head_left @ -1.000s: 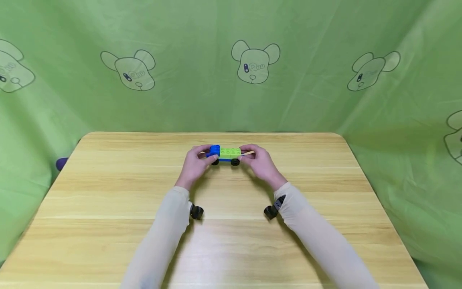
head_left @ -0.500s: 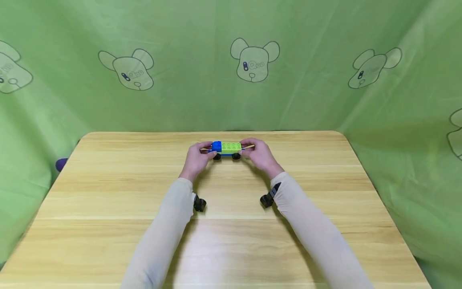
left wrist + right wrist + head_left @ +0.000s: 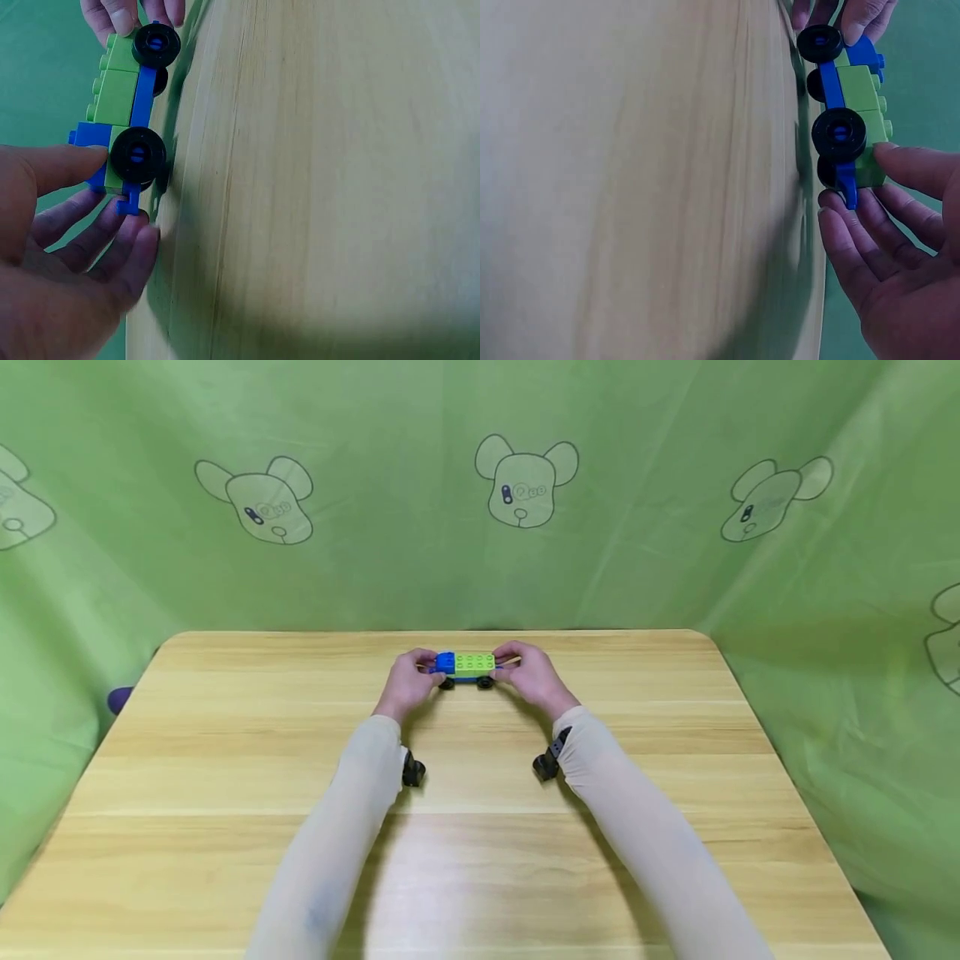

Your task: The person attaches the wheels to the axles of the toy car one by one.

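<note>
A toy truck of building blocks, with a blue cab, lime-green studded blocks, a blue base and black wheels, is near the table's far edge. My left hand holds the cab end, its thumb on the near side and fingers behind and below. At the other end, my right hand grips the rear green block between thumb and fingers. A small blue hook juts from the cab end. Whether the wheels touch the table cannot be told.
The wooden table spans the space below my arms. A green curtain with mouse-face drawings hangs behind and at both sides. Something purple shows past the left edge. Black wrist cameras sit on both forearms.
Both hands and the toy truck have moved a little farther away, towards the table's far edge. Both hands keep their hold on its ends.
</note>
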